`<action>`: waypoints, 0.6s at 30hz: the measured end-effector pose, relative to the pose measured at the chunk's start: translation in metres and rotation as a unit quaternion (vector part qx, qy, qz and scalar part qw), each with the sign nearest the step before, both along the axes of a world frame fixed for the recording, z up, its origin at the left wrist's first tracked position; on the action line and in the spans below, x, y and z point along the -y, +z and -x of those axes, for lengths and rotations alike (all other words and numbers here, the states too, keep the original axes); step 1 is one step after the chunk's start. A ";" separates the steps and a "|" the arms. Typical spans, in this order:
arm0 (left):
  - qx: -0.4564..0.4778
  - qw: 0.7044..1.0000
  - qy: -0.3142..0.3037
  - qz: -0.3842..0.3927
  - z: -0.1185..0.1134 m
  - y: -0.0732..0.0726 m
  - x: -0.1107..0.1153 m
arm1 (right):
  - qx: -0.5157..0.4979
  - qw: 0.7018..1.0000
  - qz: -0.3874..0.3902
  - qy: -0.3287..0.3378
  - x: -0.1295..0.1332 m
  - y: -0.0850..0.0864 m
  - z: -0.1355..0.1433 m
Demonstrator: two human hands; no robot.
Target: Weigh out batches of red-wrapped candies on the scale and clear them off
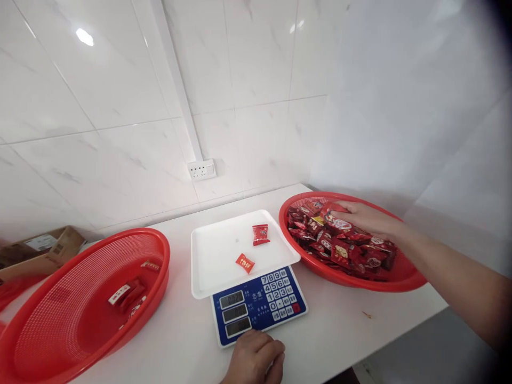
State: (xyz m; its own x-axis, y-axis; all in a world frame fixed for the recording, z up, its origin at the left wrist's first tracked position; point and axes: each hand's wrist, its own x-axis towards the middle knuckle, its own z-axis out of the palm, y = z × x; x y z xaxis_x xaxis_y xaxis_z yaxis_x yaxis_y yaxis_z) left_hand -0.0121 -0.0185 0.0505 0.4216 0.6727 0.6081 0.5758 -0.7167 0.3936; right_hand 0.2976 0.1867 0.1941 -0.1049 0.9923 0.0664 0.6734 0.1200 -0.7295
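The right hand (365,217) pinches a packet (331,210) at the heap (340,252) in the right basket (410,280); gentle pressure is better. The left hand (255,356) (folded, by the scale (256,305)) should not press it.

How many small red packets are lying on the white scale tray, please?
2: one packet lies toward the right edge of the tray, the other packet nearer the keypad.

Scale (259,306), blue-fronted, with white tray (216,272); two red packets (261,234) on tray. Right basket (340,278), red, heaped with packets; right hand (362,216) within, touching them. Left basket (76,298), red (a few packets inside). Left hand (255,356), curled, at scale's front edge. Carton (60,253), left. Socket (202,170), wall.
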 end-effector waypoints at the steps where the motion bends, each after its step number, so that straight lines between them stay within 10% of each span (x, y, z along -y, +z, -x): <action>1: -0.001 1.000 0.001 0.012 0.001 0.003 0.001 | 0.015 1.000 -0.012 0.002 0.001 0.002 0.006; 8: -0.031 0.998 -0.006 0.053 0.004 0.015 0.006 | 0.113 0.990 -0.087 -0.011 0.018 0.013 0.067; 18: -0.045 0.997 -0.007 0.059 0.005 0.010 0.005 | -0.069 0.975 0.032 0.207 0.021 0.011 0.160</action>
